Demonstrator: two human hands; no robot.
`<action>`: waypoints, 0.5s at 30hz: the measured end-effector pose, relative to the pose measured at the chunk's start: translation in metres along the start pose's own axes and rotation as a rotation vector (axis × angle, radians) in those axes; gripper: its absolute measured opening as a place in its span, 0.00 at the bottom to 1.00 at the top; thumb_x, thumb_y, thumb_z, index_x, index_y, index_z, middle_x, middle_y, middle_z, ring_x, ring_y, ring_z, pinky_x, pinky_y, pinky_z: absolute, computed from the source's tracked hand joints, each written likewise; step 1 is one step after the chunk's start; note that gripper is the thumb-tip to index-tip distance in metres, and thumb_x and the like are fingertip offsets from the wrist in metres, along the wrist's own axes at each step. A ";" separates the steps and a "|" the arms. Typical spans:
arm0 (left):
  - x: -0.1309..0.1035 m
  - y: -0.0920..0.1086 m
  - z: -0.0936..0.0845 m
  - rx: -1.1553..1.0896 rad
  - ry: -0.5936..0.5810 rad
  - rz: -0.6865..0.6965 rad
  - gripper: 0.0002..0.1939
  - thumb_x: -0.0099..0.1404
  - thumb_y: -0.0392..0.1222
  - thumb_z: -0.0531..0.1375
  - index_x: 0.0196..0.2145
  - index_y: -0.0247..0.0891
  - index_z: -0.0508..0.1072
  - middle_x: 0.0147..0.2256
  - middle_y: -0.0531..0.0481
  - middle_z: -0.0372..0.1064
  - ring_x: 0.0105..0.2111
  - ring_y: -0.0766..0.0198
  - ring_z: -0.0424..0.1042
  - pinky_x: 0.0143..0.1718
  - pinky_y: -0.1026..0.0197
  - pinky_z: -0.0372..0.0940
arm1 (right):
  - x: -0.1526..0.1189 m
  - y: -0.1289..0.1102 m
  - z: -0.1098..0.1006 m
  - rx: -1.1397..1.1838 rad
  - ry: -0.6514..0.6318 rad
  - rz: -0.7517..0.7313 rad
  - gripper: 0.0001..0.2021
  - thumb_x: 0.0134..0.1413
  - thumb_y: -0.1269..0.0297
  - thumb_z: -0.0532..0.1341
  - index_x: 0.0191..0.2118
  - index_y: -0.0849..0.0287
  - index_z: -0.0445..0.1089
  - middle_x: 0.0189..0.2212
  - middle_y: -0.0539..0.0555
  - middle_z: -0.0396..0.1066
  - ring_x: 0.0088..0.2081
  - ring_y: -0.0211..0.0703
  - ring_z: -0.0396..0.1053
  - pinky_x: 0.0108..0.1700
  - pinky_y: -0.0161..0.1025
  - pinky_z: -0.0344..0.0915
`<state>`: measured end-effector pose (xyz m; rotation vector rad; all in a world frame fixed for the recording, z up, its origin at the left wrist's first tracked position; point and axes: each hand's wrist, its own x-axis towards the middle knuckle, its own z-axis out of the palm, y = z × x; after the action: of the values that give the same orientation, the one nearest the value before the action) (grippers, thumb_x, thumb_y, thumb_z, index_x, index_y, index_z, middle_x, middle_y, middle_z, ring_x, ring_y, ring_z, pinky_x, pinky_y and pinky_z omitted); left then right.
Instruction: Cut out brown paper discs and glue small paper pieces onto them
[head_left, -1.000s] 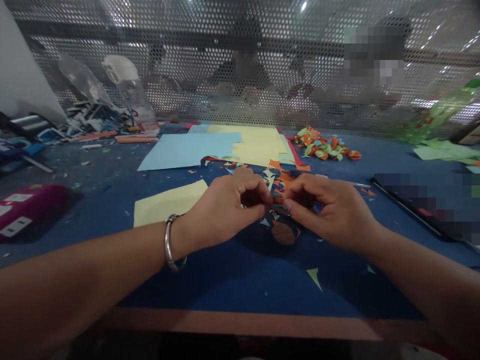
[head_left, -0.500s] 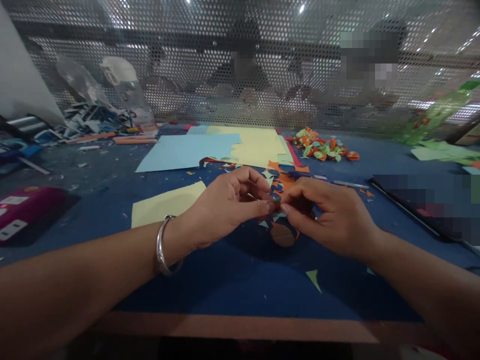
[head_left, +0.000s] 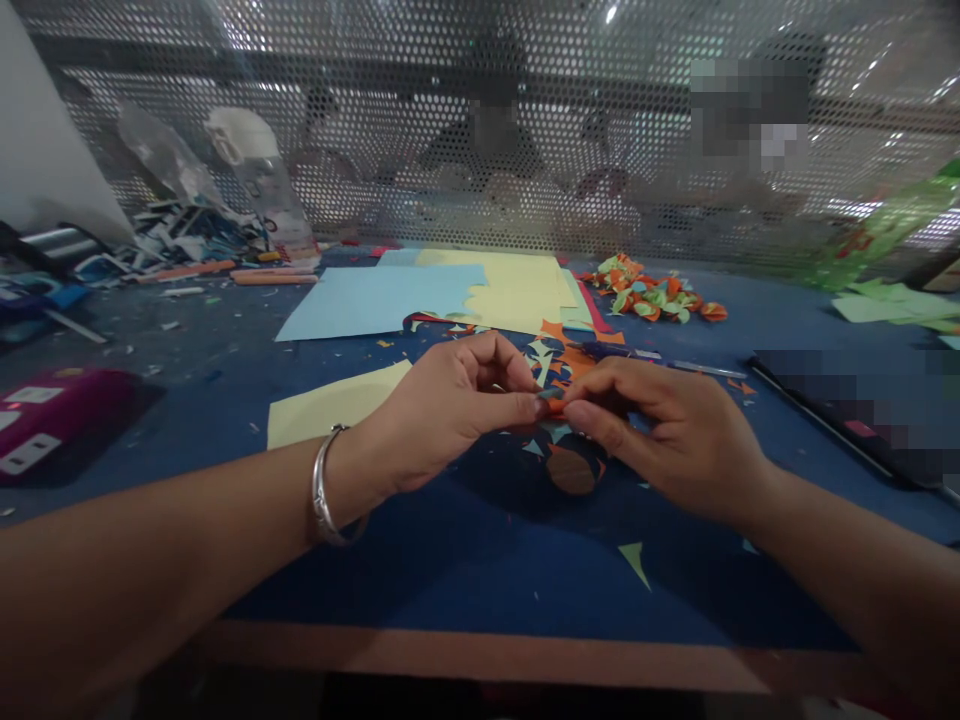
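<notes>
Between the fingertips of both hands is a small orange and blue-green paper piece (head_left: 553,397). My left hand (head_left: 465,405), with a silver bangle at the wrist, pinches its left side. My right hand (head_left: 664,425) grips the right side between thumb and fingers. A round brown disc (head_left: 571,470) lies on the blue tabletop just below the fingertips. Behind the hands are orange paper scraps (head_left: 553,330) and a pen (head_left: 615,351). A pale yellow sheet (head_left: 322,405) rests partly behind my left hand.
Blue paper (head_left: 375,300) and yellow paper (head_left: 517,285) lie further back. Curled paper pieces (head_left: 660,290) form a pile at back right. A purple power socket (head_left: 60,415) sits left, a bottle (head_left: 266,190) back left, and a dark case (head_left: 862,430) right.
More orange now shows on the piece between my fingertips. Both hands keep their pinch, and the whole view has shifted slightly.
</notes>
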<state>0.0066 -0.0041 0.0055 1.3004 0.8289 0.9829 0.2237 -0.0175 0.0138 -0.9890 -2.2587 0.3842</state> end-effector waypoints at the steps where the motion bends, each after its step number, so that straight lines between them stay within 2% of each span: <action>1: 0.000 0.000 0.000 0.013 -0.003 0.011 0.12 0.55 0.32 0.70 0.31 0.36 0.69 0.27 0.57 0.69 0.28 0.71 0.71 0.34 0.65 0.67 | 0.000 0.000 0.000 0.004 0.002 0.002 0.09 0.68 0.61 0.60 0.36 0.56 0.73 0.29 0.50 0.73 0.27 0.35 0.67 0.30 0.34 0.63; 7: 0.001 -0.001 0.000 0.117 -0.003 0.127 0.11 0.58 0.35 0.69 0.32 0.37 0.69 0.29 0.56 0.68 0.29 0.70 0.69 0.33 0.65 0.64 | -0.001 0.001 0.003 0.134 0.030 0.076 0.05 0.64 0.62 0.64 0.38 0.56 0.72 0.28 0.48 0.72 0.25 0.32 0.67 0.28 0.31 0.64; 15: 0.002 -0.002 -0.001 0.158 -0.038 0.251 0.12 0.61 0.37 0.69 0.34 0.37 0.68 0.29 0.57 0.68 0.28 0.72 0.68 0.31 0.67 0.63 | 0.004 0.001 0.004 0.277 0.014 0.194 0.08 0.60 0.60 0.67 0.36 0.58 0.72 0.26 0.47 0.71 0.21 0.30 0.65 0.22 0.29 0.62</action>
<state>0.0072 -0.0016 0.0034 1.5830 0.7375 1.1024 0.2193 -0.0137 0.0123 -1.0600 -2.0333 0.7486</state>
